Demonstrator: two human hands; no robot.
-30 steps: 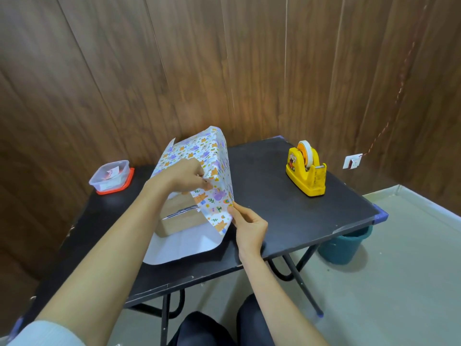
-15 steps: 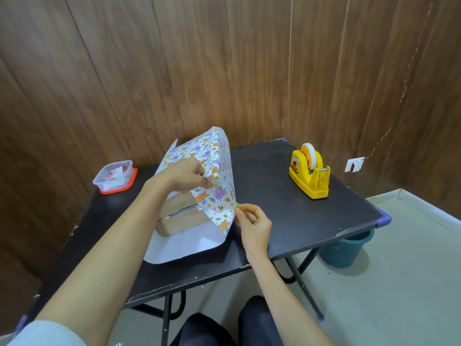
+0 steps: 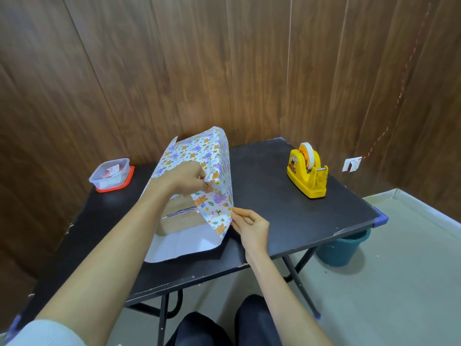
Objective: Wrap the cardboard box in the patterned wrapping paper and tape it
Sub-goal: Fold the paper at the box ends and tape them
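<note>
Wood-panel walls, black folding table. Far left, tub on red lid. Box mid-table, paper draped over top. Left hand pinches paper's front fold; right hand pinches lower corner. Dispenser right, bucket below. Camera lower than before; grips unchanged.

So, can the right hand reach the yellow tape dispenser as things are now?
Probably yes. The table between the right hand and the tape dispenser is bare, so nothing blocks the way. But its fingers pinch the wrapping paper, which it must release first.
</note>
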